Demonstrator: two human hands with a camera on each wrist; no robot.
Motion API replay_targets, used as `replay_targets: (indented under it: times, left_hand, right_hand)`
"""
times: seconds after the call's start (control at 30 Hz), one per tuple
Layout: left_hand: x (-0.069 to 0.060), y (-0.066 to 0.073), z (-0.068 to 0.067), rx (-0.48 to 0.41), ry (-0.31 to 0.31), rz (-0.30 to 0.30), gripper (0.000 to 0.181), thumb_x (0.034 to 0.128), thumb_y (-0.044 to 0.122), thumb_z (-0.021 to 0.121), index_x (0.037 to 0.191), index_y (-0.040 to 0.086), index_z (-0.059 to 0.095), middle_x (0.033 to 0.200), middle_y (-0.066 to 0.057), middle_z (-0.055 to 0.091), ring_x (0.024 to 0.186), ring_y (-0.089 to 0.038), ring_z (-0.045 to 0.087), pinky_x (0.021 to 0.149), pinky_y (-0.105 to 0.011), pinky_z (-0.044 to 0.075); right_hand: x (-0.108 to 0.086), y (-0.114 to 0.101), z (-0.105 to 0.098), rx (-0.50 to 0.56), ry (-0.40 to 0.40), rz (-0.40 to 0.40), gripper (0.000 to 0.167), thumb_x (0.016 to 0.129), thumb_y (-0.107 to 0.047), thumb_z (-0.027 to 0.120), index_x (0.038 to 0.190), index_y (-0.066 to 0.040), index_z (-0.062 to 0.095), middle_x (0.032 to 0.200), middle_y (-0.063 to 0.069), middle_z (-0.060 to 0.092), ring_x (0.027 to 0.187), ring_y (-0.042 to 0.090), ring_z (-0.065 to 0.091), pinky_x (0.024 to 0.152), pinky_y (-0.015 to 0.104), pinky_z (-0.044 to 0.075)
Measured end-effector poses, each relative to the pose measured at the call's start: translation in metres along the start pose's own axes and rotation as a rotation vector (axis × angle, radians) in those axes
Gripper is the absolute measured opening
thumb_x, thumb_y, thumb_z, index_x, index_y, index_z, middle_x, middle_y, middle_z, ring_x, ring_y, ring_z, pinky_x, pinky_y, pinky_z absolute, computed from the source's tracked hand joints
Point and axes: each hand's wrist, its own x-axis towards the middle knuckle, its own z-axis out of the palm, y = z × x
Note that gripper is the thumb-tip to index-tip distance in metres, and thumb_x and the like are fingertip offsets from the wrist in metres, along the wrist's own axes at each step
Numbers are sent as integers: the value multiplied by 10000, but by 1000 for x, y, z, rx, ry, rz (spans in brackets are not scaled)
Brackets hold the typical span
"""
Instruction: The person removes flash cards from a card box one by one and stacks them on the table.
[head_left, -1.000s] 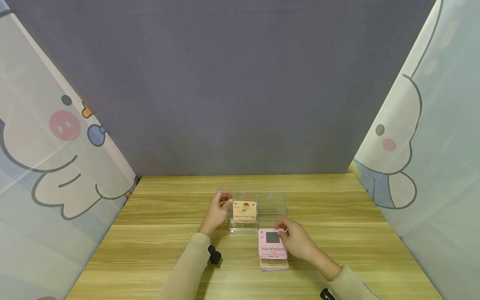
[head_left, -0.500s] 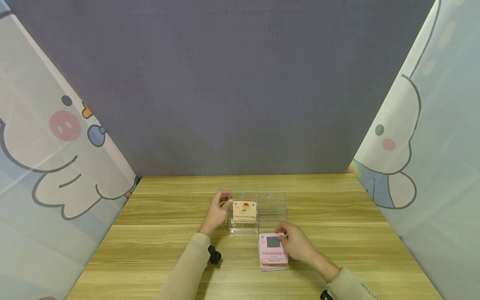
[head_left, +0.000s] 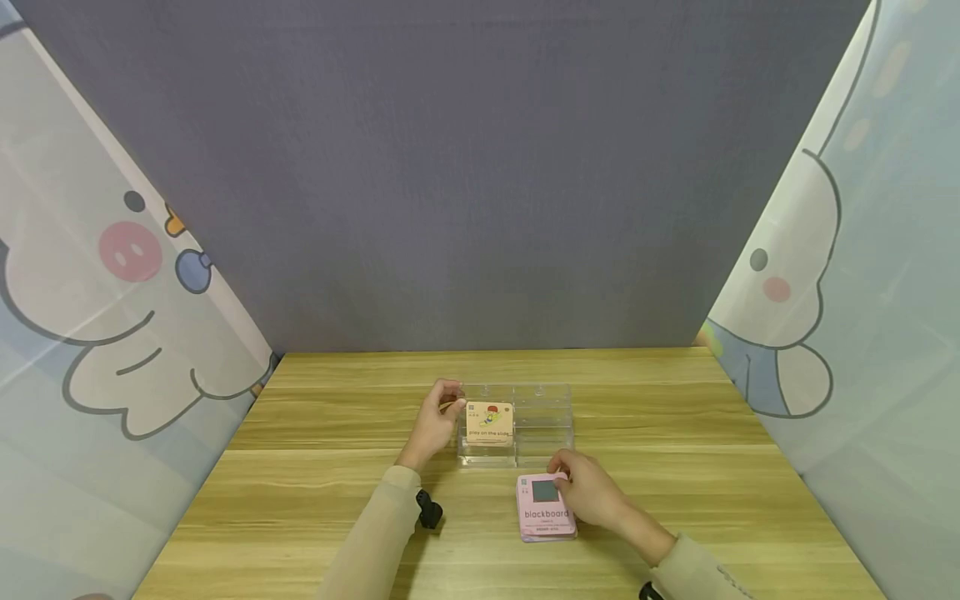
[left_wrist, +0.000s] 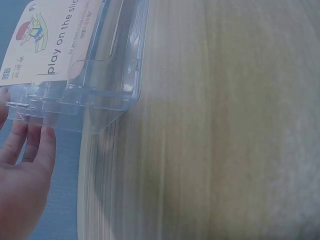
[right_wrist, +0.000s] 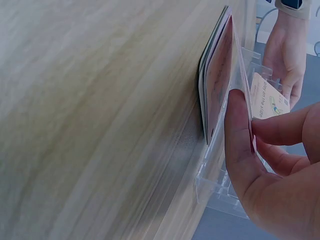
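Observation:
My left hand (head_left: 433, 427) pinches the left side of a clear plastic tiered card stand (head_left: 543, 417); the left wrist view shows its fingertips (left_wrist: 48, 134) at the edge. A beige "play on the slide" word card (head_left: 489, 422) leans in the stand's left half. In front of the stand, my right hand (head_left: 592, 492) pinches a pink "blackboard" word card (head_left: 546, 504) by its upper right edge. Beneath it lies a stack of cards (right_wrist: 212, 85), mostly hidden from above. The right wrist view shows a gap between the pinched card and the stack.
The wood-grain table (head_left: 300, 500) extends around the stand on all sides. A dark grey cloth (head_left: 480, 183) hangs behind it, and cartoon-print sheets (head_left: 67, 333) flank both sides. A black wrist strap piece (head_left: 429, 509) sits beside the left sleeve.
My right hand has brought the "blackboard" card down toward me, so it now covers the beige "play" card that showed on the stack. The left hand and stand have stayed put.

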Motion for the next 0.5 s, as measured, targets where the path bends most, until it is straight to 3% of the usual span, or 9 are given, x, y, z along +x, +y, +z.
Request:
replay_targets:
  times: [0.27, 0.5]
  left_hand:
    - [0, 2, -1, -4, -8, -7, 274, 1040, 24, 548, 1311, 66, 535, 1266, -232, 556, 1186, -334, 553, 1018, -513, 475]
    - [-1, 1, -1, -3, -13, -9, 265, 1044, 25, 538, 1307, 62, 529, 1269, -234, 552, 1182, -339, 551, 1014, -511, 477]
  right_hand:
    - [2, 1, 4, -33, 7, 21, 168, 901, 104, 642, 1032, 0, 634, 914, 48, 606, 789, 163, 542, 642, 265, 496]
    - [3, 1, 8, -134, 37, 41, 158, 877, 72, 694, 992, -28, 648, 945, 62, 631, 807, 156, 551, 677, 312, 523]
